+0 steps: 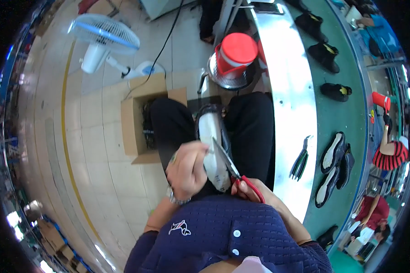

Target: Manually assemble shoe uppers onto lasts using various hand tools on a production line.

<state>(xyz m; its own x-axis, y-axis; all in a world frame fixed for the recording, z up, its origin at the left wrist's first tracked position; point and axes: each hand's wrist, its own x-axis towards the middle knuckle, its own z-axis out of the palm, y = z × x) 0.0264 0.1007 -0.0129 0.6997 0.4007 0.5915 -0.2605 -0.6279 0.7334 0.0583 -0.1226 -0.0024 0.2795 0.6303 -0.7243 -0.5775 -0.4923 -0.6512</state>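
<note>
A dark shoe with a white underside (210, 129) rests lengthwise between my knees. My right hand (268, 194) grips a pair of red-handled scissors (230, 164), whose blades point up and left across the white underside. Over the shoe's left edge is my left hand (187, 172), its fingertips pinched together close to the scissor tips. Whatever is between those fingertips is too small to make out.
At my right runs a metal ledge (294, 91) with green-handled pliers (299, 164) on it. Beyond it a green conveyor (346, 109) carries several dark shoes. An open carton (130, 123) stands at left, a fan (93, 54) farther off, and a red bucket (237, 50) on a stool ahead.
</note>
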